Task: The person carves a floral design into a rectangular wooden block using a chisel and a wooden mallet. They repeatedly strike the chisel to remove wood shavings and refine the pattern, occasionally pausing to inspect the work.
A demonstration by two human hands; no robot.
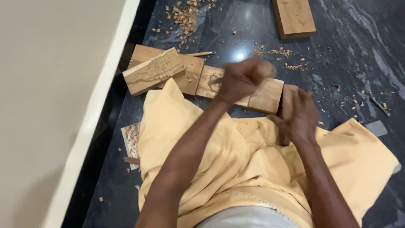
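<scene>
The wood plank (265, 95) lay flat on the dark stone floor (346, 50), right past the yellow cloth (236, 152). Left hand (242, 80) was fisted over it, grip blurry so can't tell what's inside. Right hand (301, 118) curled on a wood piece (289, 99) beside it. Carved block (154, 71) sat left, shavings (183, 17) beyond.

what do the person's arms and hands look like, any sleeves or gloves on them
Both forearms are bare, with no sleeves in view. The left hand and the right hand wear no gloves; both are motion-blurred, so rings cannot be ruled out. No watch or bracelet shows at either wrist. A yellow cloth covers the lap.
</scene>
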